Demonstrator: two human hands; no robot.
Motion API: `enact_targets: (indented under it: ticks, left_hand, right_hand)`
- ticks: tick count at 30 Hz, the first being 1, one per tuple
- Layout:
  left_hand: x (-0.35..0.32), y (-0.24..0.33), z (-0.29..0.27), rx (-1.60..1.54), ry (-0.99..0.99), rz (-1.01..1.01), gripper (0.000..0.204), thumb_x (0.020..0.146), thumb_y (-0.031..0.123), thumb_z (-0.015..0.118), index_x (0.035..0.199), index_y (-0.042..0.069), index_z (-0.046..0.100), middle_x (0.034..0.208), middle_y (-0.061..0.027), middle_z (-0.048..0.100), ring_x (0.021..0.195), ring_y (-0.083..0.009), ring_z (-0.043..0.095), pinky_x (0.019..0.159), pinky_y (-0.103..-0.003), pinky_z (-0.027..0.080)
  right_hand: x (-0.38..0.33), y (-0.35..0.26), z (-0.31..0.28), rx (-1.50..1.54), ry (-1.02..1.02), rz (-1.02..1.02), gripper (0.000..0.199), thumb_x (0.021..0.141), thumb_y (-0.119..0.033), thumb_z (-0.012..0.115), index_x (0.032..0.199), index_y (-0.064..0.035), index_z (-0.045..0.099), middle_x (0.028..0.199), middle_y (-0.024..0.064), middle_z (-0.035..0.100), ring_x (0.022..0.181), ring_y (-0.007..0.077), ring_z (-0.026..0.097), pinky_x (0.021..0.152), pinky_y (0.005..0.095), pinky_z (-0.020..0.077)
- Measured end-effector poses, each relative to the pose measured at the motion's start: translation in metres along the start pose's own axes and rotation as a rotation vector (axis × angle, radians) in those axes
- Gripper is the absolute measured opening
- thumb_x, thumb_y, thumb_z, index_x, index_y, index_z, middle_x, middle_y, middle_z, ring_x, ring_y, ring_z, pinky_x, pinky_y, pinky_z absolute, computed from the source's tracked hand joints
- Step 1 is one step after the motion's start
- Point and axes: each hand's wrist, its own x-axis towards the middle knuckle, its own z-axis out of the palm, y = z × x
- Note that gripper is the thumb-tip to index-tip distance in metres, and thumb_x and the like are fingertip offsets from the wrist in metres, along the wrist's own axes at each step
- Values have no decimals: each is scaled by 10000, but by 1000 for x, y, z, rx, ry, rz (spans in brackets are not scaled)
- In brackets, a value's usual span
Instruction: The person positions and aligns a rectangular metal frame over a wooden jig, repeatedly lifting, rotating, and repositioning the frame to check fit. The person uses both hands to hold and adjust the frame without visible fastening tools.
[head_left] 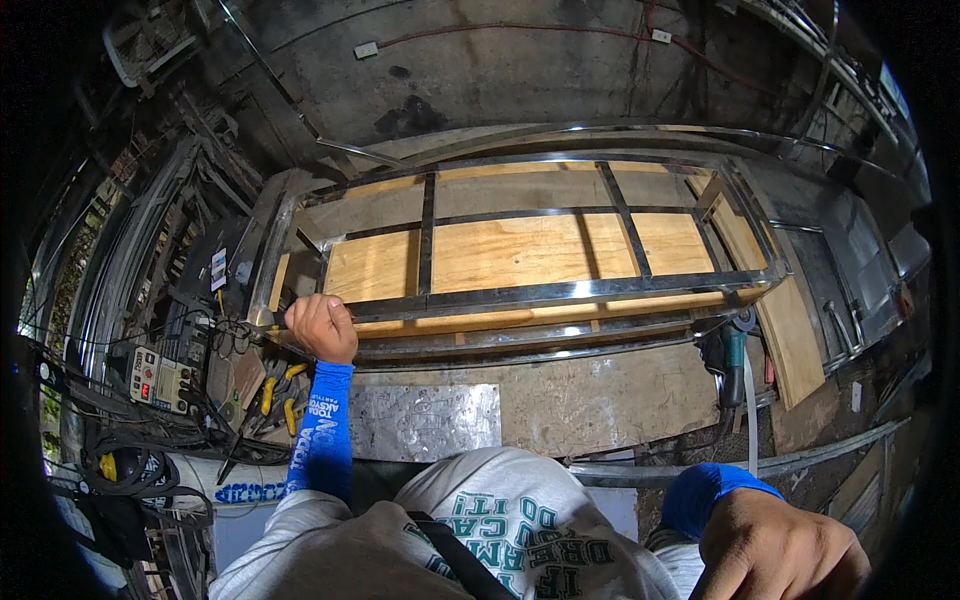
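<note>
A long rectangular metal frame [520, 293] made of square tubing lies across the work surface. Crossbars divide its top, and light plywood [520, 255] shows through the openings. My left hand [322, 326] is closed around the frame's near left corner, with its thumb uppermost. Low on the right, my right hand [785, 550] is close to the camera, back upward and knuckles bent. Its fingertips run out past the picture's lower edge, so whether it holds anything is hidden. Blue sleeves cover both forearms.
A teal angle grinder [735, 365] lies right of the frame beside a wooden plank [790, 340]. Yellow-handled pliers [268, 393], cables and a welding machine [155, 380] with a red display stand at left. A sheet-metal piece [430, 422] lies in front of me. A concrete wall [520, 70] rises behind.
</note>
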Motion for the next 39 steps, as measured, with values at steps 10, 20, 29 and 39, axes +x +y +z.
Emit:
enact_targets:
  ticks: [10, 20, 29, 39]
  left_hand:
    - [0, -1, -1, -5, 8, 13, 345, 989, 204, 501, 672, 73, 538, 686, -110, 533, 720, -334, 517, 780, -447, 367]
    - [-5, -7, 2, 27, -16, 45, 325, 991, 214, 496, 702, 85, 568, 710, -105, 543, 737, -338, 529, 786, -450, 370]
    - [10, 0, -12, 43, -250, -62, 385, 984, 224, 520, 651, 87, 656, 708, -91, 646, 772, -330, 602, 786, -456, 415]
    - [17, -18, -13, 39, -299, 37, 437, 989, 255, 534, 636, 125, 756, 690, -103, 700, 690, -350, 639, 698, -453, 476]
  right_hand:
    - [-10, -19, 4, 22, 83, 164, 463, 998, 10, 545, 1433, -144, 574, 469, 9, 435, 393, 117, 329, 411, 288, 224]
    - [-69, -29, -140, -896, 473, 282, 478, 1092, -534, 435, 769, -185, 483, 654, -22, 422, 613, 133, 426, 526, 262, 371]
    - [-209, -69, -274, -2353, 216, 1387, 587, 1014, -484, 512, 804, 3, 764, 846, 266, 712, 856, 445, 680, 886, 555, 512]
    - [-218, -63, -275, -2351, 230, 1406, 570, 988, -424, 497, 715, 15, 735, 770, 266, 694, 769, 458, 678, 925, 560, 442]
